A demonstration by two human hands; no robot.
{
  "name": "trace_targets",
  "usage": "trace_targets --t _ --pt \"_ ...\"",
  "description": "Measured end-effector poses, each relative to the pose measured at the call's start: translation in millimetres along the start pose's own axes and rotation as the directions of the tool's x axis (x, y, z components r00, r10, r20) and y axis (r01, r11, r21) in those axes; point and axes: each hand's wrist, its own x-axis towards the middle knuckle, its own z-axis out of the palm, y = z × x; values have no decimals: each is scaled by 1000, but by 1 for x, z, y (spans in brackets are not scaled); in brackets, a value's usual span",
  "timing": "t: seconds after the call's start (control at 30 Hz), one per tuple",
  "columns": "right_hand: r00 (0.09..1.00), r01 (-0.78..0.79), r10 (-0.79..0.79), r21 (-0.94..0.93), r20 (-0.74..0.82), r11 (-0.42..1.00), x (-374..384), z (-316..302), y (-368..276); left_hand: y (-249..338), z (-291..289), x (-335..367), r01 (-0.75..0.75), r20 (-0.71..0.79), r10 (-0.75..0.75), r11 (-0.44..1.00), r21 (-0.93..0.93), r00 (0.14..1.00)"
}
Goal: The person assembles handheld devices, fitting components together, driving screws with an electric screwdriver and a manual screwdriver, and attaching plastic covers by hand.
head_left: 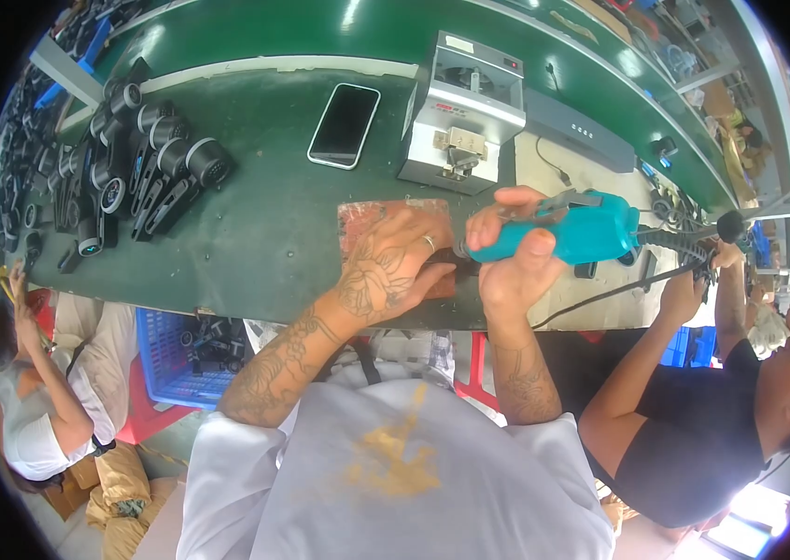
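Note:
My right hand (518,266) is wrapped round a teal powered screwdriver (582,231), which lies nearly level with its tip pointing left. A black cord runs off its right end. My left hand (395,261), with a ring on one finger, rests over a worn reddish-brown pad (358,221) on the green bench. Its fingers are closed on a small dark part (442,260), mostly hidden under them, right at the screwdriver's tip. The part's kind does not show.
Behind my hands stand a silver bench machine (460,131) and a smartphone (345,125). Several black handheld devices (148,159) are heaped at the left. A blue crate (166,364) sits below the bench. Co-workers sit on both sides; one's arm (642,359) reaches in at the right.

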Motion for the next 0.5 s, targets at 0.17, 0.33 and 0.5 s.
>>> trace_targets --t 0.17,0.33,0.5 --pt "1000 7 -7 9 -8 1000 12 -4 -4 1 -10 6 -7 57 9 999 -32 998" --pt "991 131 -131 42 -11 990 53 -3 6 -15 -11 8 68 116 -69 998 17 991" --pt "993 121 -120 61 -12 991 82 1 36 -12 -10 1 -91 70 79 980 177 994"
